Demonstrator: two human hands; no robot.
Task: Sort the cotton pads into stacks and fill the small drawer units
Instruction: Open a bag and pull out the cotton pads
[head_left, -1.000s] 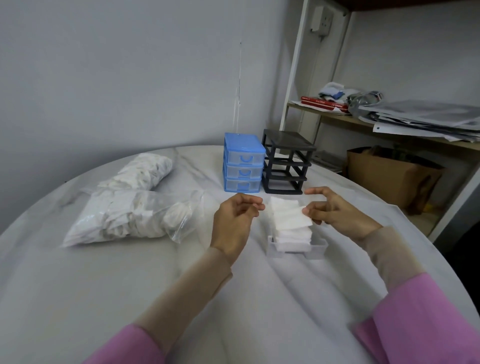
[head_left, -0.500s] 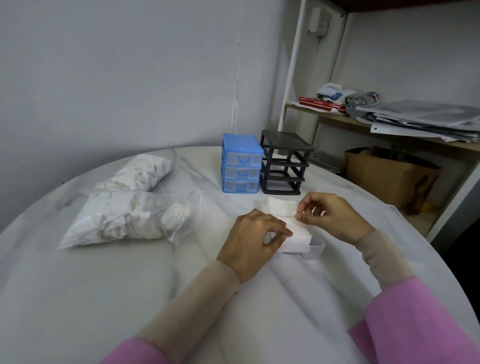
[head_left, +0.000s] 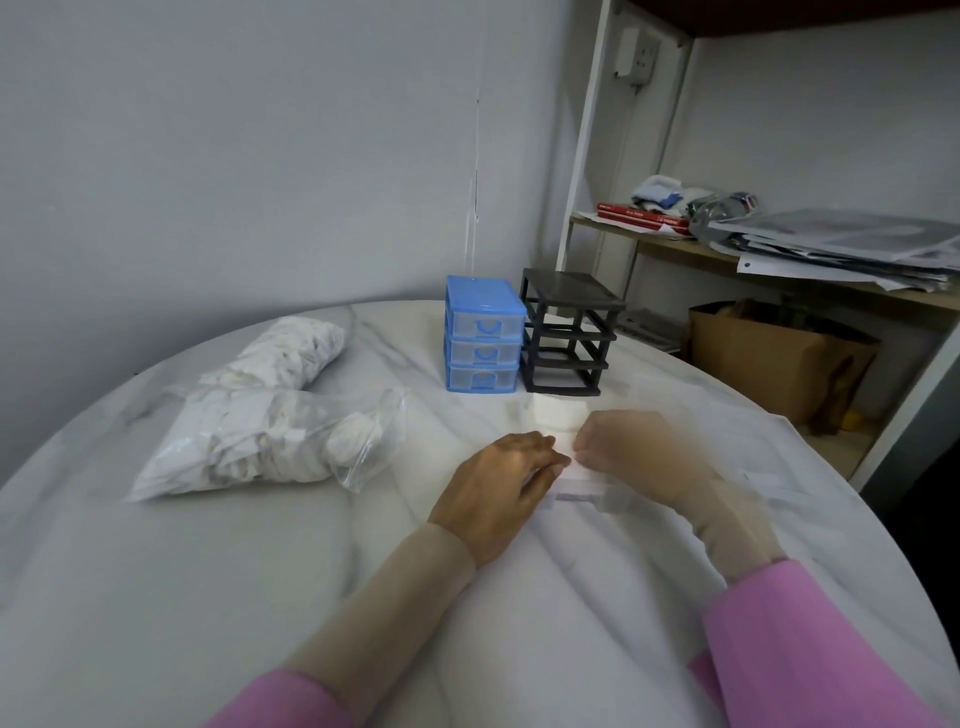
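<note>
A stack of white cotton pads (head_left: 558, 417) sits in a small clear drawer tray (head_left: 592, 496) on the white table. My left hand (head_left: 501, 480) lies palm down on the near left of the stack, fingers pressing the pads. My right hand (head_left: 634, 452) presses the stack from the right, blurred by motion. Beyond them stand a blue drawer unit (head_left: 483, 335) with three drawers in it and a black drawer frame (head_left: 569, 332) with no drawers inside. Two clear bags of loose cotton pads (head_left: 260, 447) lie at the left.
A white shelf unit (head_left: 727, 249) at the right holds papers, red books and cloth. A brown cardboard box (head_left: 769, 353) stands under it. The round table's edge (head_left: 909, 597) curves close on the right. A grey wall runs behind the table.
Both hands came down from holding pads above the tray to pressing the stack flat into it. The stack now sits lower.
</note>
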